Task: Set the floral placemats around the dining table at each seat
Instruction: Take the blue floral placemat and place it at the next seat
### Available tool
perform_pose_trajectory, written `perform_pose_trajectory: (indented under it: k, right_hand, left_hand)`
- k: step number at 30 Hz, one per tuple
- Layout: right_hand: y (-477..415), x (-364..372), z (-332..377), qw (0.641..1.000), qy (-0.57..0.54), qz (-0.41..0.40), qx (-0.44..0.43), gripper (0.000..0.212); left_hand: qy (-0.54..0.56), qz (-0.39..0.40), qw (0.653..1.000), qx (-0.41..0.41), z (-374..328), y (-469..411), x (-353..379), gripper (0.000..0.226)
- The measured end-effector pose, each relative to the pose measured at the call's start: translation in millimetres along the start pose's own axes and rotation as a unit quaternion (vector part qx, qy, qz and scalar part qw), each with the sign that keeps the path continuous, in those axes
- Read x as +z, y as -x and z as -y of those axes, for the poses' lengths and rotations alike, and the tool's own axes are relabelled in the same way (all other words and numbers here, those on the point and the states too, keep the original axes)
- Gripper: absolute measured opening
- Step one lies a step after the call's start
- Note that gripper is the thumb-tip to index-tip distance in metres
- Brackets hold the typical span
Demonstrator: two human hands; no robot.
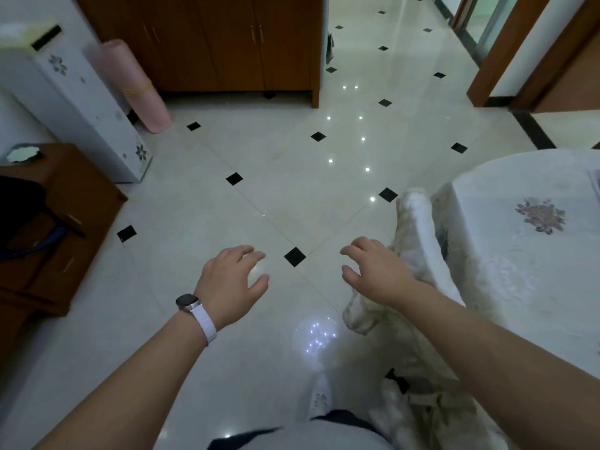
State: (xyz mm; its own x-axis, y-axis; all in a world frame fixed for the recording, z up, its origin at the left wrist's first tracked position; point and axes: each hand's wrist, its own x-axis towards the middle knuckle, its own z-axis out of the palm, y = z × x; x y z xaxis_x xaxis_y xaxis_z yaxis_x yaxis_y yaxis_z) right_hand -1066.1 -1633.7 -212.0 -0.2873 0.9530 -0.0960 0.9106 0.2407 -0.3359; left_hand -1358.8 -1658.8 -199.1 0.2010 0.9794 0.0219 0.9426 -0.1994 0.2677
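The dining table stands at the right under a white cloth with a printed flower bouquet. The corner of one floral placemat shows at the frame's right edge, lying on the table. My left hand, with a white-strapped watch on its wrist, hovers over the floor with loosely curled fingers and holds nothing. My right hand hovers in front of the cloth-covered chair back beside the table, fingers relaxed and empty.
Glossy cream floor tiles with black diamonds stretch ahead. A wooden cabinet stands at the back, a rolled pink mat and a white floral appliance at the left, a brown side cabinet nearer. A doorway frame is at the right rear.
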Motion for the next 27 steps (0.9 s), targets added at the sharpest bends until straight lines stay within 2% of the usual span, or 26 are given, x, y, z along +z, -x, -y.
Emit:
perform_pose_trajectory:
  k: [6, 13, 19, 23, 27]
  right_hand:
    - [-47.6, -9.9, -13.9, 1.0, -0.029, -0.012, -0.005, 0.041]
    - [-120.9, -19.3, -42.7, 0.998, -0.031, -0.009, 0.048, 0.041]
    - [-213.0, -28.7, -62.8, 0.995, -0.017, -0.012, 0.103, 0.043]
    - [-287.3, -38.5, -61.0, 0.993, -0.013, 0.004, 0.119, 0.045]
    - [-356.3, -56.0, -60.9, 0.991, 0.002, -0.021, 0.13, 0.045]
  left_hand:
    - [-0.024, 0.005, 0.999, 0.025, -7.9, -75.5, -6.2, 0.061]
    - [0.001, 0.025, 0.998, 0.057, 7.7, -170.0, 8.1, 0.061]
    - [0.025, 0.05, 0.994, 0.098, 43.3, -283.5, 32.8, 0.061]
    - [0.045, 0.061, 0.989, 0.124, 73.7, -370.5, 26.9, 0.059]
    - [0.033, 0.067, 0.982, 0.172, 93.2, -450.5, 17.0, 0.059]
